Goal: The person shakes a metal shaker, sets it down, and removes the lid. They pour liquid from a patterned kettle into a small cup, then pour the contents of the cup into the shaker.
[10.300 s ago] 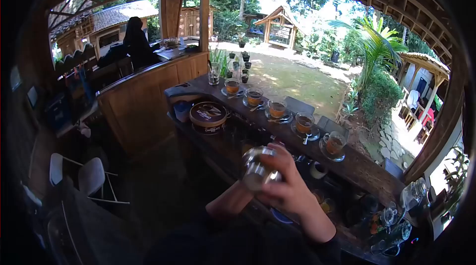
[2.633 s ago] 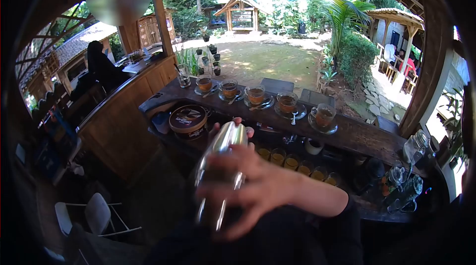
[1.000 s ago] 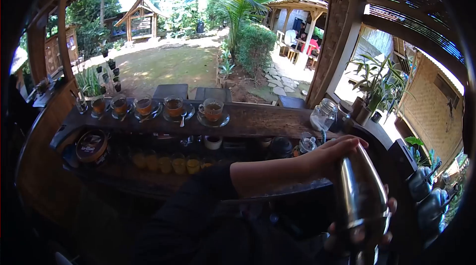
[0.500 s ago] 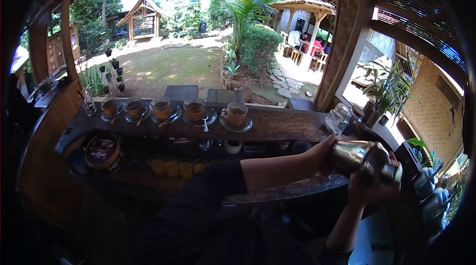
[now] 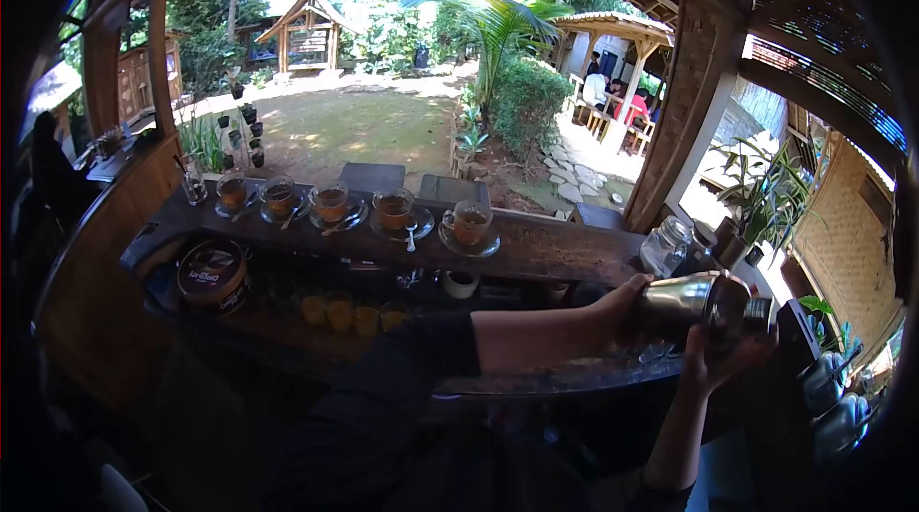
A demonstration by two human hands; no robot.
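Shaker (image 5: 691,299), of polished steel, is held lying nearly on its side at the right of the view, above the right end of the lower worktop (image 5: 536,380). The left hand (image 5: 622,313), reaching across the body on a bare forearm with a dark sleeve above the elbow, is closed around the shaker's left end, thumb on top. The right hand (image 5: 720,359) comes up from below, its palm and curled fingers pressed under and around the shaker's darker right end. Both hands grip the shaker firmly; neither is open. Behind the hands runs the dark wooden bar top (image 5: 565,249), which carries a row of five glass cups of tea (image 5: 392,210) on saucers, some with spoons, set side by side from left to centre. A tall glass (image 5: 193,189) stands at the left end of that row. A glass jar (image 5: 664,246) stands on the bar top just beyond the shaker, near but not touching it. On the lower worktop, well apart to the left, sit a round brown tin (image 5: 212,275) with a printed lid and a cluster of small glasses of yellow liquid (image 5: 349,313). A white cup (image 5: 461,282) rests under the edge of the bar top. People sit at a table (image 5: 613,96) in the garden beyond.
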